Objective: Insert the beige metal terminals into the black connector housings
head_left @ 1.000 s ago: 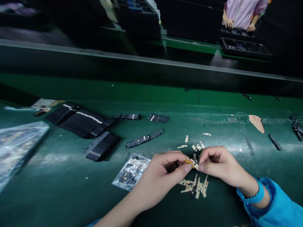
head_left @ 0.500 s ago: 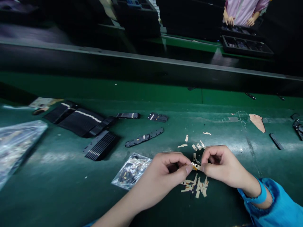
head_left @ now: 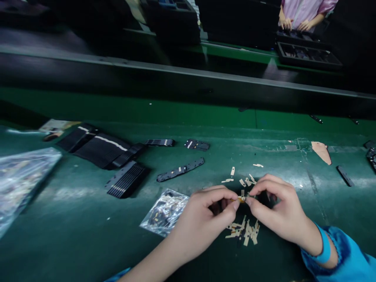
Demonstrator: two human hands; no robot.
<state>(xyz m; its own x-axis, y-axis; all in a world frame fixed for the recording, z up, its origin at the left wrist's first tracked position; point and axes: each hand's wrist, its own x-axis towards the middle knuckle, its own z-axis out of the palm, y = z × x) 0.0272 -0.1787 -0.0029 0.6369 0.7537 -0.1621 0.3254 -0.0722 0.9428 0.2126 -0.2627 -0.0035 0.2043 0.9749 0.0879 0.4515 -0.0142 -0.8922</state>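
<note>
Between the thumb and forefinger of my left hand (head_left: pixel 202 219) is one end of a small flexible circuit strip (head_left: pixel 241 199), gold-orange with a pale tab. My right hand (head_left: pixel 279 207) pinches at the strip's other end; what lies between its fingertips is too small to make out. Just below my hands lies a loose pile of similar cream-coloured strips (head_left: pixel 248 232), some with orange parts. Beyond my fingers, several small cream tabs (head_left: pixel 242 183) are scattered on the green table (head_left: pixel 88 235).
A clear bag of small parts (head_left: pixel 160 213) lies beside my left forearm, and a larger bag (head_left: pixel 23 176) at far left. Black slotted pieces (head_left: pixel 126 180), a long black part (head_left: pixel 180 170) and a black sheet (head_left: pixel 102 149) lie behind. Across the ledge, a person (head_left: pixel 305 17) works at a tray (head_left: pixel 308 56).
My right hand has shifted slightly up and its fingers have changed their pinch at the strip. The strip is a little higher; my left hand keeps its hold.
</note>
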